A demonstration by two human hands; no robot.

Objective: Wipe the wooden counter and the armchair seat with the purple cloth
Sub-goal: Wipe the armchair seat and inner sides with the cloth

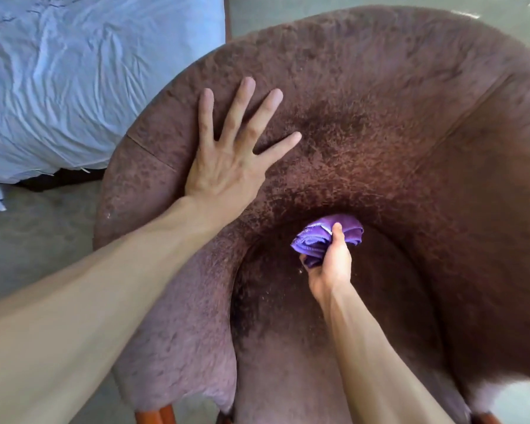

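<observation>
Reaches forward with the left grip, arm straight, fingers spread and pressed flat against the brown armchair where armrest curves into backrest. Stretches the right grip down to the back of the armchair seat, curled tight round the bunched purple cloth, thumb on top, cloth at the seat's rear crease. Cannot make out the right fingers under the cloth. Shows both arms cut off at the lower edge, orange wooden legs barely in view.

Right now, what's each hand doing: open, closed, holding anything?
Left hand: open, fingers spread, resting flat on the armchair back.
Right hand: closed around the bunched purple cloth, at the rear of the seat.
</observation>
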